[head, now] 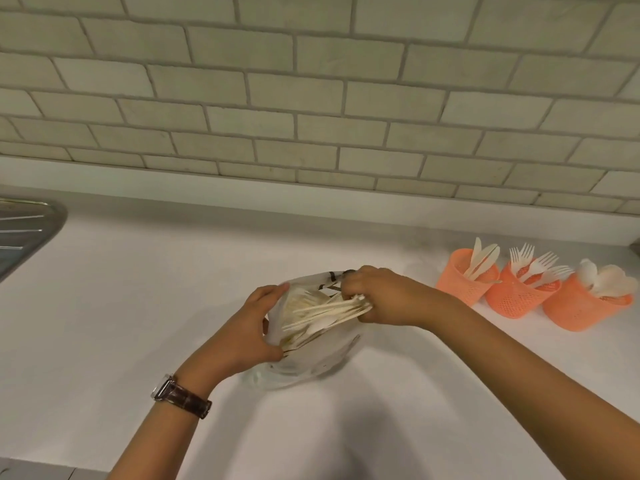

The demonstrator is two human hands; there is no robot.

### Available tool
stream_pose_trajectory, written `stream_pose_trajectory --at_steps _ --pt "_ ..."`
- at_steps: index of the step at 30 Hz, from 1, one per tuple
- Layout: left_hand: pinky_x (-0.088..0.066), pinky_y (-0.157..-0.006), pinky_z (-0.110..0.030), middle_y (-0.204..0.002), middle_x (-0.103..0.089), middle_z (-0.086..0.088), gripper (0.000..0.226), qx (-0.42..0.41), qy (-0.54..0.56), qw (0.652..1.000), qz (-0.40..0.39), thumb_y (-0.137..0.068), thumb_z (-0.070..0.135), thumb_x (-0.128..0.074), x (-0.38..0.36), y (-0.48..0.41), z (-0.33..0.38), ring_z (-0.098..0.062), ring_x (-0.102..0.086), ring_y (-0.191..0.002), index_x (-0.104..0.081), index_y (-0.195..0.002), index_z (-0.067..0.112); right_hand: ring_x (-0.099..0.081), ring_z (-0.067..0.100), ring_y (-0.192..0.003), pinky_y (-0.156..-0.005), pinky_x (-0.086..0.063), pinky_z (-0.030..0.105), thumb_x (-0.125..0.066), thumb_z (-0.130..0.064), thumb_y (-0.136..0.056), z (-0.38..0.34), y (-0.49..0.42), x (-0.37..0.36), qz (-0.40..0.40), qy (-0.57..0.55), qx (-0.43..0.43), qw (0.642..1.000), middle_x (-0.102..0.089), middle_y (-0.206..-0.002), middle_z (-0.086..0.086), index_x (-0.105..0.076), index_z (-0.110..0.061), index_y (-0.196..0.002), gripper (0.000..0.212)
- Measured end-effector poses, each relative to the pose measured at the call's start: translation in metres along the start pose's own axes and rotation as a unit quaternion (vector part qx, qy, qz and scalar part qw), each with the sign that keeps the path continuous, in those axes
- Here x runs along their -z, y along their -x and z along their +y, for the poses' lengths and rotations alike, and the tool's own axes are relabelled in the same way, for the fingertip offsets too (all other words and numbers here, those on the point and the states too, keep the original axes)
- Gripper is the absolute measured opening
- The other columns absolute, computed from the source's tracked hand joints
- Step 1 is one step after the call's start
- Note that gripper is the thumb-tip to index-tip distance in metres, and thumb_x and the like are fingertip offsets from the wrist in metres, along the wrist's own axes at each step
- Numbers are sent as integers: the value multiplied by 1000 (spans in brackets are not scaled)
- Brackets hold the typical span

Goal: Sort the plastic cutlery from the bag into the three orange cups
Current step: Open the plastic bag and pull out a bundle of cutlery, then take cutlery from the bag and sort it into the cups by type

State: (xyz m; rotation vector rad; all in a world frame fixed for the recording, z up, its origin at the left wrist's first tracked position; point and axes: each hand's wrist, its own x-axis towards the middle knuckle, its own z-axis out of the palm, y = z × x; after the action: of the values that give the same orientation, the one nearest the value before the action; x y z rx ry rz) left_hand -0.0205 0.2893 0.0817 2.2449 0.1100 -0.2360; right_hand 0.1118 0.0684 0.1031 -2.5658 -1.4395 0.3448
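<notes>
A translucent white plastic bag (pixel 311 362) lies on the white counter (pixel 138 306) in the middle of the view. My left hand (pixel 242 334) grips the bag's left edge and holds it open. My right hand (pixel 377 296) grips a bundle of cream plastic cutlery (pixel 322 313) by the handles at the bag's mouth. Three orange mesh cups stand in a row at the right: the left cup (pixel 464 282) holds knives, the middle cup (pixel 512 299) holds forks, the right cup (pixel 578 310) holds spoons.
A grey brick-tiled wall (pixel 311 98) rises behind the counter. The steel draining board of a sink (pixel 24 230) shows at the left edge. A brown-strapped wristwatch (pixel 180 396) sits on my left wrist.
</notes>
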Motion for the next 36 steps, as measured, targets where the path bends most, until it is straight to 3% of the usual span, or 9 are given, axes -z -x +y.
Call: stream_pose_trajectory --at_steps 6,11,13,16,20,28,31,33,36 --pt "-50 -71 -18 -135 -28 19 96 1 16 1000 -7 -67 6 -74 1 -4 -5 -8 -50 -83 -23 -143 38 -54 2 -77 -72 -41 25 -63 -12 -83 14 19 4 57 -287 -89 952 -62 -83 -22 -59 -29 -86 18" --pt "-48 -68 -17 -135 -27 16 97 4 29 1000 -6 -68 4 -74 -3 -9 -2 -9 -51 -81 -23 -145 34 -63 18 -98 -83 -45 28 -54 -24 -83 4 26 0 141 -462 -104 869 -67 -96 -2 -68 -10 -92 21" --pt "-49 -67 -18 -134 -27 17 96 5 31 999 -8 -69 4 -73 -5 -11 0 -10 -51 -82 -22 -145 33 -66 21 -102 -84 -46 31 -51 -23 -84 -1 26 -1 180 -528 -104 823 -66 -91 4 -63 -10 -87 18" --pt "-49 -67 -19 -134 -26 17 95 8 31 999 -8 -69 4 -73 -6 -13 2 -10 -51 -82 -23 -145 33 -67 32 -97 -89 -46 43 -49 -17 -85 -10 26 -3 235 -656 -90 712 -62 -77 8 -46 -12 -88 7" --pt "-48 -67 -17 -135 -26 16 93 2 13 1000 -12 -71 7 -73 -7 -16 3 -9 -51 -79 -22 -144 33 -64 34 -83 -80 -51 40 -51 -14 -85 -23 27 -10 242 -776 -54 579 -58 -69 9 -48 -11 -91 6" --pt "-45 -77 -14 -135 -29 12 82 13 -11 1000 -2 -73 21 -76 3 -13 2 -7 -52 -85 -31 -140 35 -61 24 -73 -71 -53 33 -47 -20 -92 -41 29 -18 280 -840 -73 459 -55 -72 6 -49 -17 -81 12" --pt "-46 -79 -22 -130 -39 6 58 -8 -41 987 154 -73 21 -76 10 -3 9 -11 -51 -90 -50 -124 33 -62 23 -74 -72 -55 33 -45 -19 -94 -46 31 -18 321 -862 -68 387 -55 -71 4 -49 -17 -82 13" --pt "-43 -67 -16 -106 -56 10 27 -33 -1 970 240 -76 18 -73 9 11 22 -8 -52 -74 -61 -94 33 -63 23 -73 -74 -56 34 -45 -18 -94 -49 33 -16 347 -869 -58 348 -55 -73 4 -48 -17 -85 10" --pt "-40 -54 -10 -73 -66 10 17 -20 140 985 95 -78 13 -70 -17 27 37 -5 -46 -56 -69 -71 29 -65 23 -75 -76 -57 34 -46 -18 -93 -54 36 -12 369 -871 -48 320 -55 -75 4 -50 -15 -86 8"
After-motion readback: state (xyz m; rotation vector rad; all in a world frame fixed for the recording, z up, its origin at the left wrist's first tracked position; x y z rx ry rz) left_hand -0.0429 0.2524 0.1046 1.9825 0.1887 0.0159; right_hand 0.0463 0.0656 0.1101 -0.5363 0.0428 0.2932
